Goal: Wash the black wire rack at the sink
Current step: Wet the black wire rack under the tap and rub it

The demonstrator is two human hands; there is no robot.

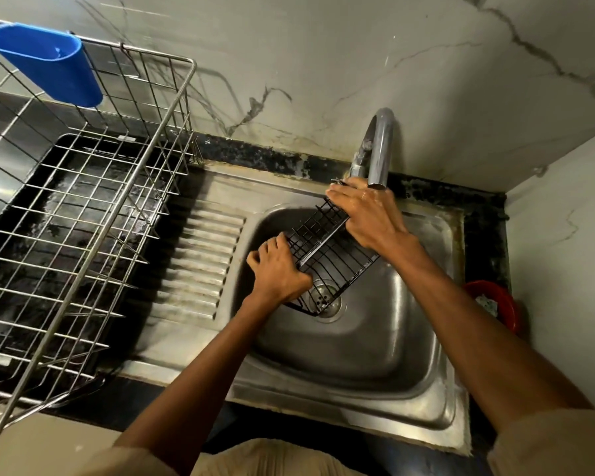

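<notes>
— Where was the black wire rack [327, 247] at that moment?

— Inside the steel sink [375, 365], held tilted over the basin. Its lower corner sat just above the drain [325, 298], and its upper end reached the far rim, right under the curved tap [378, 149].

— And the hands?

— Both were on it. The left hand [279, 269] had its fingers curled round the rack's near-left edge, gripping it from the side by the ribbed draining board [200, 262]. The right hand [364, 214] lay over the upper end, fingers bent round the far edge just beneath the tap's mouth. That hand looked wet and shiny.

— Was water running?

— I could not tell; no stream showed clearly.

— What else stood about?

— On the left part of the bench stood a large silver wire dish rack [83, 207] over a black drip tray [24, 214]. A blue plastic cup holder [49, 63] hung on that rack's far-left corner. At the right edge of the bench, beside the sink, a red bowl [495, 304] sat against the wall, with something pale in it. Marble-patterned tile [323, 56] backed the far edge, and grime darkened the seam behind the sink.
</notes>
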